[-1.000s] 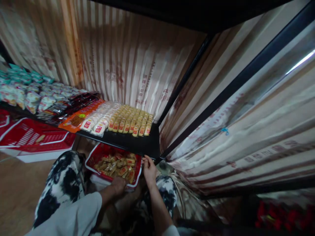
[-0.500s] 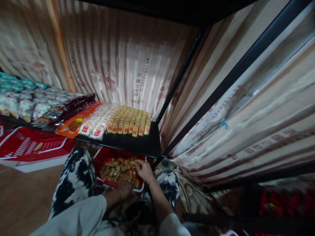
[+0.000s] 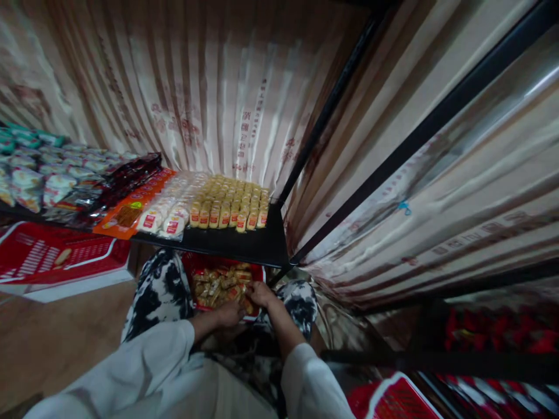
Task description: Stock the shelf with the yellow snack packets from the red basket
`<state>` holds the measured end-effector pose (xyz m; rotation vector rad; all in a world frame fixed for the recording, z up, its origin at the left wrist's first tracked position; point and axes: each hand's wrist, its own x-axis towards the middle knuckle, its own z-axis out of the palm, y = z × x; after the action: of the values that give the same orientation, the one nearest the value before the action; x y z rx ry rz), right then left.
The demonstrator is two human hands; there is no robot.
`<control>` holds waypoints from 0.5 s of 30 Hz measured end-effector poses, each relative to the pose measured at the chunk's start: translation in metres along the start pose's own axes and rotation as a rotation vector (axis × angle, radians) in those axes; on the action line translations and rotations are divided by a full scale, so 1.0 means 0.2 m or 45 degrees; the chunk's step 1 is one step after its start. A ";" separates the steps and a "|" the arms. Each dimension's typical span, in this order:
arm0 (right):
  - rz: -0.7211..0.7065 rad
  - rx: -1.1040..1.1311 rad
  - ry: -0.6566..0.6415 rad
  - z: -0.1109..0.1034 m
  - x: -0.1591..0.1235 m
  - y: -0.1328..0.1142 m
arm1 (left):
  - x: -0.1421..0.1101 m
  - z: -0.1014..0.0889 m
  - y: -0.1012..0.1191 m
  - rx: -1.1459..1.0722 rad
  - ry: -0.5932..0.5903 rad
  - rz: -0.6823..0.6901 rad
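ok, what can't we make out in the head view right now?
All in the head view:
Left hand: fingers blurred among the gold packets; can't tell if they grip one.
Right hand: fingers blurred and dim against the packets; grip unclear too.
Basket between the knees: far rim hidden by the shelf, bottom covered by packets.
Packet print: too small.
Lower-right red basket: cut off by the bottom edge.
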<state>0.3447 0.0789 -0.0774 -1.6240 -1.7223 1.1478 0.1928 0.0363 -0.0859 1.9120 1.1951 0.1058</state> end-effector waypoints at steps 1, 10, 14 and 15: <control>0.001 0.024 -0.011 0.00 0.00 -0.01 | 0.01 -0.03 0.00 0.024 -0.015 0.001; 0.120 0.351 -0.297 -0.14 -0.03 -0.19 | 0.07 -0.24 0.06 -0.067 0.175 0.162; -0.054 0.487 -0.037 -0.25 0.03 -0.33 | 0.08 -0.37 0.13 -0.190 0.423 0.175; -0.097 0.544 0.105 -0.27 0.08 -0.36 | 0.09 -0.40 0.15 -0.218 0.474 0.179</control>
<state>0.3478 0.1115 0.0070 -1.3128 -1.3593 1.2865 0.1857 0.0951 -0.0204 1.8716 1.2429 0.6436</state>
